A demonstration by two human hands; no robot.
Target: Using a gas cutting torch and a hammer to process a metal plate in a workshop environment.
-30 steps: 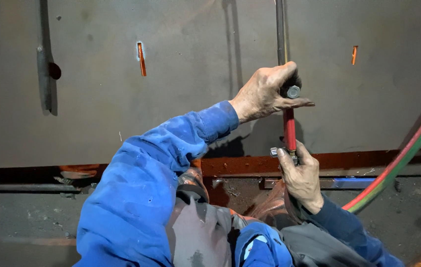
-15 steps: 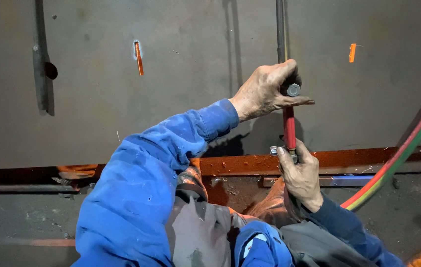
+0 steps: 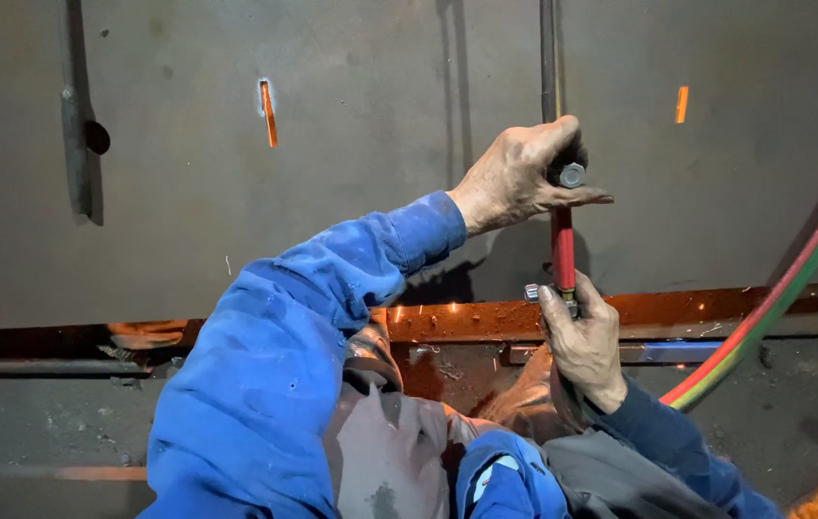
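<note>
Both hands are on a cutting torch (image 3: 562, 248) with a red handle, held pretty much upright against a big grey steel plate (image 3: 332, 211). The left hand (image 3: 516, 175) has its grip closed around the top end, thumb sticking out just under a grey knob (image 3: 572, 175). The right hand (image 3: 586, 341) has its grip wrapped tight around the bottom of the handle, forefinger up along it. Right of that lower grip, a red and green hose (image 3: 783, 288) curves away. Just behind the lower grip runs a rusty orange ledge (image 3: 486, 319) with a few sparks on it. Above the upper grip a thin metal tube (image 3: 549, 58) continues up the plate.
</note>
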